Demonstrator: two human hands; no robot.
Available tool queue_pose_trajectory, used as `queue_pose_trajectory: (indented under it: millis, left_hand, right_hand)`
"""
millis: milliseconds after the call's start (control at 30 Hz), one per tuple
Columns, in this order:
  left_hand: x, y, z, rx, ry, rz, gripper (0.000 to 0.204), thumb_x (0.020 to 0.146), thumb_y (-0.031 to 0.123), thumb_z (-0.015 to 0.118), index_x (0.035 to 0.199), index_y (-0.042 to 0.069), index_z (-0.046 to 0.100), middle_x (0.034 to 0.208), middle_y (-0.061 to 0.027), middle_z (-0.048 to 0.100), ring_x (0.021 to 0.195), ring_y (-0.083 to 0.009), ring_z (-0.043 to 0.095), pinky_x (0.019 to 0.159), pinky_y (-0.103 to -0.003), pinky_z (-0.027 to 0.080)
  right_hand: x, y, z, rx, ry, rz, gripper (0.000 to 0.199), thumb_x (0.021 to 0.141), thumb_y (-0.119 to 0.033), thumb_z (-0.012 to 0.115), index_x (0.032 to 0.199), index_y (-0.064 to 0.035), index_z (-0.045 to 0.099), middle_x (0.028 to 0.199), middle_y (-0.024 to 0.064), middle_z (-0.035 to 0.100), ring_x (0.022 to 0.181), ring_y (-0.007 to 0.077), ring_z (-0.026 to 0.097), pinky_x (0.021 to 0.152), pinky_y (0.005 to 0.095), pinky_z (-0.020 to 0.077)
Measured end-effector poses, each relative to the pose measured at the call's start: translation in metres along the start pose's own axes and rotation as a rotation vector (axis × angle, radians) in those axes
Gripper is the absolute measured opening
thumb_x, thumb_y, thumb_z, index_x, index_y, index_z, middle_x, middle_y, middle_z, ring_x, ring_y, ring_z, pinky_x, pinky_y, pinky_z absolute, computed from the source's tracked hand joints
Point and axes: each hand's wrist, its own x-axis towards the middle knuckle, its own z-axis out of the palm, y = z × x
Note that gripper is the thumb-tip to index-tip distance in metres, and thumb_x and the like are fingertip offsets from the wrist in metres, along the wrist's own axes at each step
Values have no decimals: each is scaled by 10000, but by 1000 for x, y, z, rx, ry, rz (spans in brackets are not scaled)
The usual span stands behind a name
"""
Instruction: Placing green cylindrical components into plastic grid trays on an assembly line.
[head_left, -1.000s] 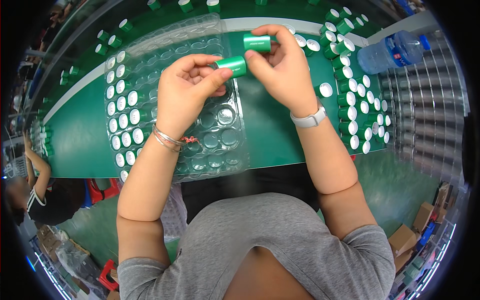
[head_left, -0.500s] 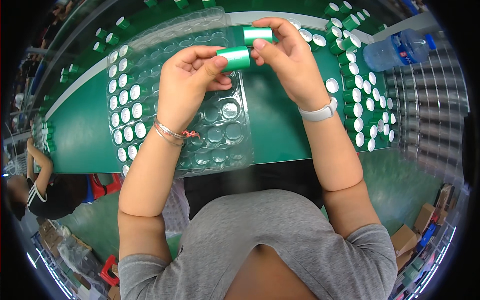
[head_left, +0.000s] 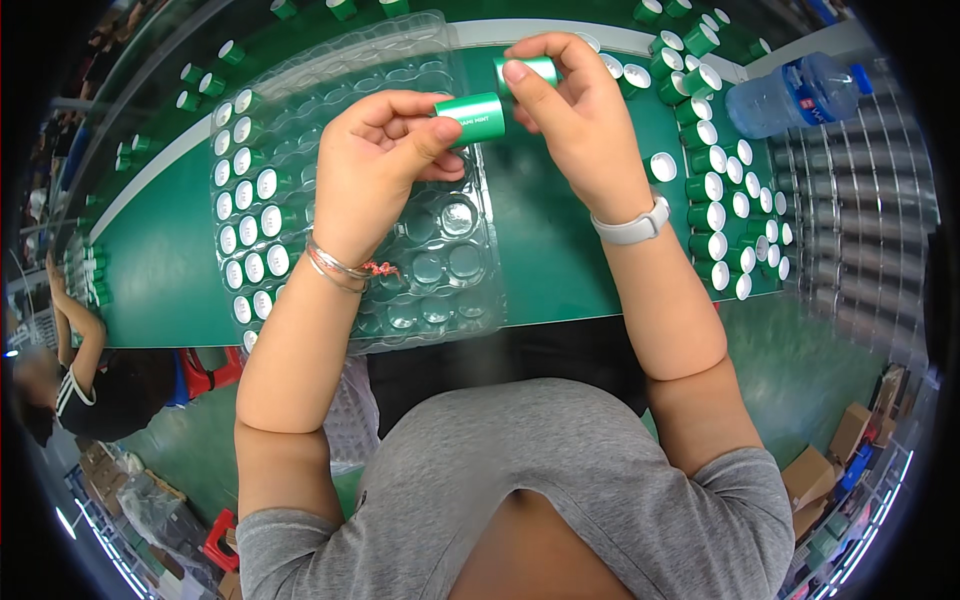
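My left hand (head_left: 385, 150) pinches a small shiny green cylinder (head_left: 482, 120) between thumb and fingers, lying sideways with pale printing towards me. Just beyond it to the right, my right hand (head_left: 580, 115) grips a second green cylinder (head_left: 537, 70), its thumb covering part of the side. The two cylinders are apart. Under my left forearm lies a clear plastic tray (head_left: 430, 267) with round pockets. White-ended green cylinders (head_left: 275, 220) fill pockets along its left side; the pockets nearer its right edge hold none.
Right of my right hand stand many white-ended green cylinders (head_left: 706, 187), with one loose cylinder (head_left: 663, 167) closer. A large plastic bottle (head_left: 790, 100) lies behind them, beside stacked clear trays (head_left: 850, 210). Beyond a pale rail, more cylinders (head_left: 232, 52) stand. A co-worker (head_left: 110, 390) is at far left.
The cylinder in my left hand has turned, bringing its printing into sight. My right hand's cylinder has shifted slightly right, away from it. Cylinders beyond the rail have moved left.
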Motion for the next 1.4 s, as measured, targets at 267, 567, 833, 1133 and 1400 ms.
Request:
queue_pose_trajectory:
  millis: [267, 567, 833, 1133, 1400]
  left_hand:
    - [-1, 4, 0, -49, 8, -8, 269, 891, 113, 695, 1083, -59, 618, 863, -105, 688, 698, -142, 679, 629, -249, 592]
    - [-4, 11, -1, 14, -42, -89, 292, 890, 38, 631, 1152, -74, 567, 918, -128, 689, 768, -145, 687, 687, -258, 585]
    - [-4, 10, -2, 12, -85, -131, 322, 862, 27, 621, 1160, -74, 553, 975, -143, 684, 821, -154, 693, 726, -259, 578]
    - [-3, 7, -3, 54, -94, -127, 327, 865, 38, 633, 1161, -77, 554, 957, -136, 691, 814, -142, 694, 710, -248, 576]
    - [-2, 6, -3, 75, -94, -125, 326, 867, 45, 640, 1157, -78, 559, 962, -133, 692, 806, -135, 692, 703, -240, 571]
  right_hand:
    - [-4, -20, -15, -157, -402, -93, 390, 805, -110, 755, 1155, -39, 599, 755, -29, 549, 693, 60, 510, 711, 216, 424]
    - [-7, -10, -1, -338, -377, -281, 381, 765, -67, 736, 1130, -34, 632, 1002, 28, 643, 844, 114, 560, 800, 258, 464]
    - [-5, -6, 2, -500, -329, -445, 369, 702, -78, 734, 1061, -41, 659, 946, 38, 661, 771, 125, 559, 712, 255, 473]
    - [-6, -2, 4, -568, -294, -507, 384, 677, -85, 738, 1054, -53, 671, 842, 46, 639, 732, 136, 570, 675, 253, 472]
    - [-6, -4, 2, -599, -299, -501, 373, 691, -110, 748, 1050, -53, 666, 926, 79, 668, 818, 212, 622, 719, 302, 510]
